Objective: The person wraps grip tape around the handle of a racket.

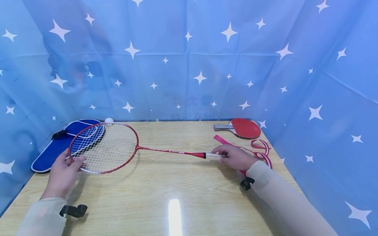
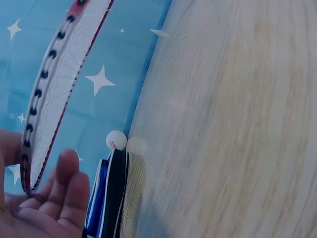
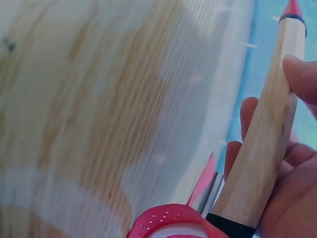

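Note:
A red badminton racket [image 1: 160,150] with white strings is held level above the table, its head on the left. My left hand [image 1: 63,172] pinches the outer rim of that head between thumb and fingers; the left wrist view shows the frame [image 2: 34,114] edge-on, with fingers [image 2: 74,198] beneath it. At the other end, my right hand [image 1: 236,157] grips the bare wooden handle [image 3: 262,134], thumb on one side and fingers round the other. A pink grip tape [image 1: 261,152] lies in loose curls behind and beside the right hand.
A blue paddle case [image 1: 50,155] with white piping lies at the back left, partly behind the racket head. Beside it sits a white ball [image 1: 109,120]. A red table tennis paddle [image 1: 245,128] rests at the back right. A starry blue curtain [image 1: 177,65] encloses the wooden table [image 1: 141,203].

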The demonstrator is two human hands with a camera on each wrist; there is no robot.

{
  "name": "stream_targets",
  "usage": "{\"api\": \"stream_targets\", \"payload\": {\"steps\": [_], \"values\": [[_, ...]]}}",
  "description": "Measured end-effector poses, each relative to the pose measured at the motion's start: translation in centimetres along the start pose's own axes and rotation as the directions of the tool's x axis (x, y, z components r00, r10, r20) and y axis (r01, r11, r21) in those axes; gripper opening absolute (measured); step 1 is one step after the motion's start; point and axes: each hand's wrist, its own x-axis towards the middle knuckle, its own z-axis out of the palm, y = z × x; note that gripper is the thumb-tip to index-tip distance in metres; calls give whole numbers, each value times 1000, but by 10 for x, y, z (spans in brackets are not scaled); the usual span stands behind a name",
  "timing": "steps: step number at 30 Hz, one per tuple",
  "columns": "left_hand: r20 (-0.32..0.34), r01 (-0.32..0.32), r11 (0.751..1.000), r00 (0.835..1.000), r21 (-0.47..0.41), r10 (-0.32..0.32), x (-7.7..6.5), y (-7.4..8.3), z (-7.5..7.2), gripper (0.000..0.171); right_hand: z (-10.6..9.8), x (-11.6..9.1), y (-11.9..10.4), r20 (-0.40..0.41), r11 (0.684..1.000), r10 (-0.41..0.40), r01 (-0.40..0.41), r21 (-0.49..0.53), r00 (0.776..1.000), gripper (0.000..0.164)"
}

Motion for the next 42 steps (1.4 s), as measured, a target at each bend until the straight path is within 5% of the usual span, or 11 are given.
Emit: {"api": "stream_targets", "payload": {"steps": [6, 11, 16, 26, 34, 42], "values": [[-1, -35, 977, 999, -208, 35, -3, 6, 5, 96, 2, 0, -4, -15, 1000, -15, 15, 19, 1000, 43], [-17, -83, 883, 996, -463, 84, -4, 12, 14, 96, 6, 1, -8, -31, 1000, -11, 12, 21, 999, 42], [-32, -108, 825, 994, -555, 109, -3, 19, 16, 89, 10, 4, -7, -27, 999, -16, 17, 48, 1000, 42], [-34, -78, 821, 997, -565, 71, -1, 27, 8, 88, 16, 5, -5, 46, 987, -90, 83, 136, 995, 39], [-92, -121, 757, 993, -643, 80, 5, 35, 2, 89, 18, 5, -4, 117, 982, -106, 86, 168, 987, 52], [-147, -121, 753, 989, -647, 32, 6, 49, 4, 90, 22, 5, -12, 122, 970, -161, 134, 201, 979, 54]]}}
